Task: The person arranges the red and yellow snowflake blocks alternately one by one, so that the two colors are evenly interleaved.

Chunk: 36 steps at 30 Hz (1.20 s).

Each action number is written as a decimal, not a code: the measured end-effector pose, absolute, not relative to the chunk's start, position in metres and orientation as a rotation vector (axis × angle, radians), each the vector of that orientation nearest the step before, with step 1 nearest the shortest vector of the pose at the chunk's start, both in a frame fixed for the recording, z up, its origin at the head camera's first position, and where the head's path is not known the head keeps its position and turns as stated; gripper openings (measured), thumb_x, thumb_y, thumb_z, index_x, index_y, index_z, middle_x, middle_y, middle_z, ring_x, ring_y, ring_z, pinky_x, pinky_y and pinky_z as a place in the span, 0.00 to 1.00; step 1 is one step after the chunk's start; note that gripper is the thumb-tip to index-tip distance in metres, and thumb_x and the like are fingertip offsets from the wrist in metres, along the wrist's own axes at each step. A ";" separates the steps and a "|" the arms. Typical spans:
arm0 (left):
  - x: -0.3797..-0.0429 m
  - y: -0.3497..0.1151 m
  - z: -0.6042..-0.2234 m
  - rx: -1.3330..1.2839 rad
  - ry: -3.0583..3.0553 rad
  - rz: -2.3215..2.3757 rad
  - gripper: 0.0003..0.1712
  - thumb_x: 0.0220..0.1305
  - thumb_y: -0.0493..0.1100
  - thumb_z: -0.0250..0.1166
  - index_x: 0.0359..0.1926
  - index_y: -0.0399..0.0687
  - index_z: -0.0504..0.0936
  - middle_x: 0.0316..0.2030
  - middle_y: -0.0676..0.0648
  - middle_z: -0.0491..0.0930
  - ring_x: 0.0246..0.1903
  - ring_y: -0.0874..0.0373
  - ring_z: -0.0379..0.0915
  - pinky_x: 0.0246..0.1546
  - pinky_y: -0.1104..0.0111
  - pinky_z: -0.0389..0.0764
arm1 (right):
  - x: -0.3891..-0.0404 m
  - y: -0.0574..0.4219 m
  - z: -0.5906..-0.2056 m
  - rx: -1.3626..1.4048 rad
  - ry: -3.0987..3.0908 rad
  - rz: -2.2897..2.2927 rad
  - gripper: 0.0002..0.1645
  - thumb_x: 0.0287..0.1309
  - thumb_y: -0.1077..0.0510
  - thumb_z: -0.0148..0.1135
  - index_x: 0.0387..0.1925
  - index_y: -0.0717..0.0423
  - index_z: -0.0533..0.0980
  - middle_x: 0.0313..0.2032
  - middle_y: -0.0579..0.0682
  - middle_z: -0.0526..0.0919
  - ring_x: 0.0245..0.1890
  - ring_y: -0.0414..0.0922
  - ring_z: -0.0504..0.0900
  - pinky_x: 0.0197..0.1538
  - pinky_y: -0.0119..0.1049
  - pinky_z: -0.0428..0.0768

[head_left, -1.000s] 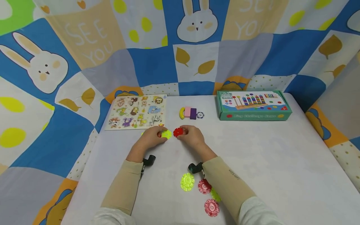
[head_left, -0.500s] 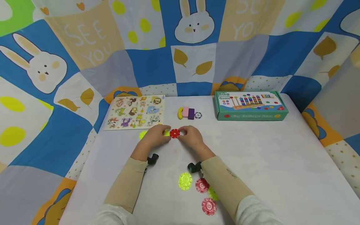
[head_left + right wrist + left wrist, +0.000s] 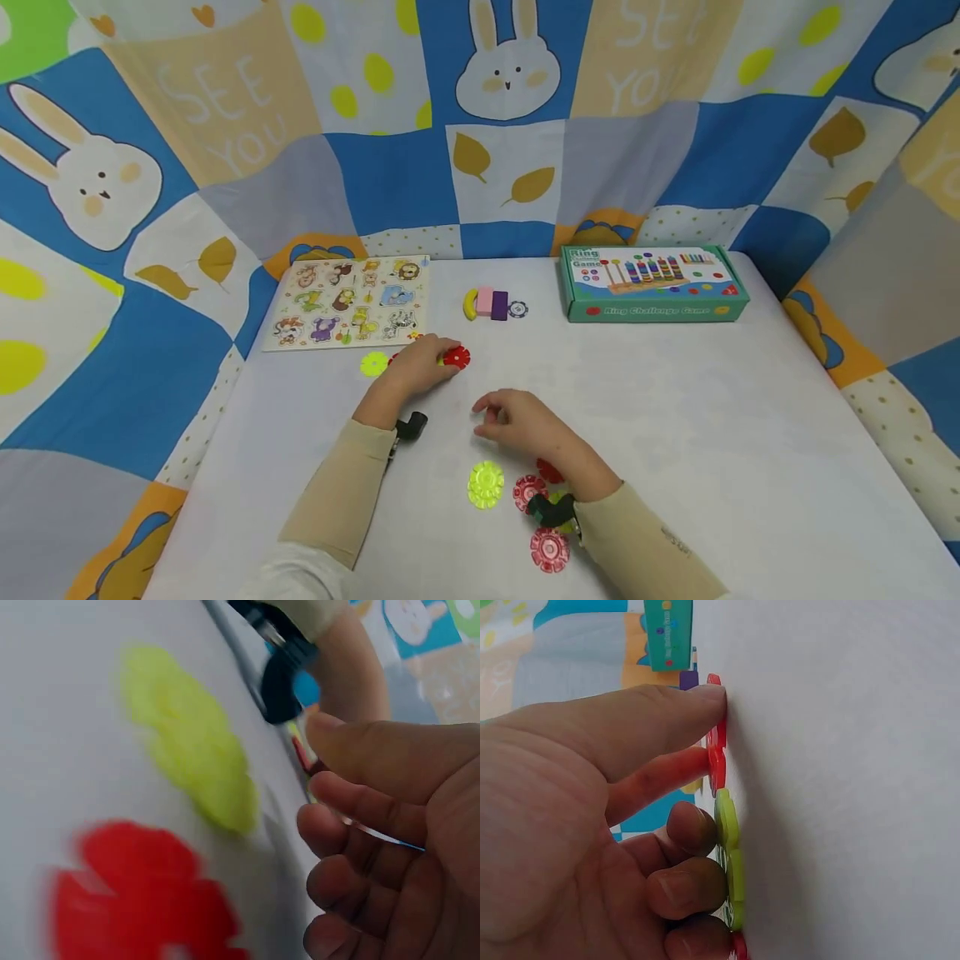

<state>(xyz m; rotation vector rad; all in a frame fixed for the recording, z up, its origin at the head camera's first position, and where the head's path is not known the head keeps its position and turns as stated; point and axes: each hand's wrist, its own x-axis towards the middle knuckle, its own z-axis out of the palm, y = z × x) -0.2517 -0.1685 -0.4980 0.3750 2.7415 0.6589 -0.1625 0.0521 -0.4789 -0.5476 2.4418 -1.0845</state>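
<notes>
Right fingers released the notched red disc.

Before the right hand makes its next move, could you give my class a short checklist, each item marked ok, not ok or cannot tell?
1. Right hand free: ok; it holds nothing.
2. Red end disc steadied: ok; the left hand has its thumb and a finger on it.
3. Loose yellow-green disc fully visible: ok, in the head view.
4. Loose red disc beside it fully visible: not ok; the black wrist camera partly covers it there.
5. Discs in the row locked together: cannot tell; the left hand hides the middle.
</notes>
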 end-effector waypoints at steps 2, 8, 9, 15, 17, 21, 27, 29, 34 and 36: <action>-0.251 -0.171 -0.497 0.365 2.741 0.661 0.30 0.59 0.53 0.65 0.63 0.59 0.72 0.51 0.49 0.73 0.47 0.56 0.68 0.53 0.58 0.71 | -0.144 0.051 -0.479 -0.634 2.429 -1.022 0.18 0.51 0.46 0.70 0.43 0.46 0.80 0.28 0.41 0.77 0.28 0.40 0.74 0.31 0.33 0.75; -0.249 -0.172 -0.496 0.353 2.734 0.666 0.30 0.60 0.53 0.65 0.64 0.59 0.72 0.53 0.48 0.72 0.49 0.55 0.67 0.53 0.58 0.70 | -0.109 0.050 -0.483 -0.800 2.502 -0.795 0.26 0.39 0.42 0.76 0.42 0.46 0.80 0.35 0.35 0.73 0.32 0.33 0.71 0.39 0.28 0.74; -0.249 -0.171 -0.496 0.356 2.733 0.665 0.30 0.60 0.53 0.64 0.64 0.59 0.72 0.53 0.48 0.72 0.49 0.55 0.67 0.53 0.58 0.70 | -0.106 0.050 -0.483 -0.813 2.516 -0.767 0.26 0.38 0.42 0.76 0.41 0.46 0.80 0.35 0.35 0.72 0.32 0.32 0.71 0.39 0.28 0.74; -0.247 -0.169 -0.496 0.344 2.736 0.658 0.30 0.60 0.54 0.65 0.64 0.59 0.71 0.52 0.48 0.72 0.48 0.55 0.67 0.53 0.59 0.70 | -0.099 0.048 -0.483 -0.848 2.573 -0.711 0.23 0.40 0.43 0.76 0.38 0.46 0.78 0.35 0.36 0.72 0.30 0.32 0.70 0.36 0.27 0.73; -0.247 -0.169 -0.496 0.337 2.739 0.652 0.30 0.60 0.54 0.65 0.64 0.60 0.71 0.53 0.48 0.72 0.49 0.55 0.67 0.53 0.58 0.70 | -0.098 0.047 -0.483 -0.830 2.580 -0.723 0.22 0.40 0.43 0.75 0.37 0.45 0.78 0.34 0.35 0.72 0.30 0.32 0.70 0.35 0.27 0.73; -0.247 -0.169 -0.496 0.326 2.739 0.655 0.31 0.59 0.54 0.65 0.64 0.60 0.71 0.54 0.48 0.72 0.49 0.55 0.67 0.53 0.58 0.70 | -0.096 0.047 -0.484 -0.723 2.554 -0.840 0.19 0.42 0.47 0.75 0.34 0.42 0.74 0.29 0.35 0.72 0.29 0.33 0.71 0.33 0.28 0.73; -0.246 -0.169 -0.493 0.332 2.741 0.671 0.31 0.59 0.54 0.65 0.63 0.60 0.72 0.53 0.49 0.73 0.48 0.55 0.67 0.53 0.58 0.70 | -0.097 0.058 -0.471 -0.627 2.347 -1.111 0.14 0.51 0.55 0.70 0.40 0.42 0.76 0.26 0.38 0.77 0.23 0.36 0.75 0.27 0.31 0.76; -0.246 -0.169 -0.493 0.333 2.742 0.669 0.31 0.59 0.54 0.65 0.63 0.60 0.72 0.53 0.49 0.73 0.48 0.56 0.67 0.53 0.58 0.70 | -0.099 0.063 -0.461 -0.630 2.268 -1.162 0.16 0.54 0.55 0.68 0.46 0.43 0.78 0.29 0.38 0.78 0.23 0.38 0.78 0.27 0.32 0.77; -0.248 -0.167 -0.493 0.355 2.750 0.655 0.31 0.59 0.55 0.65 0.63 0.60 0.72 0.55 0.50 0.72 0.50 0.56 0.67 0.55 0.57 0.69 | -0.100 0.075 -0.432 -0.612 2.182 -1.252 0.22 0.54 0.56 0.68 0.53 0.42 0.78 0.32 0.39 0.81 0.28 0.42 0.81 0.29 0.34 0.80; -0.248 -0.167 -0.493 0.363 2.753 0.646 0.31 0.59 0.55 0.65 0.63 0.59 0.72 0.55 0.50 0.72 0.51 0.56 0.67 0.55 0.58 0.69 | -0.101 0.080 -0.420 -0.603 2.185 -1.288 0.25 0.53 0.56 0.69 0.54 0.41 0.77 0.32 0.40 0.81 0.30 0.42 0.81 0.31 0.34 0.80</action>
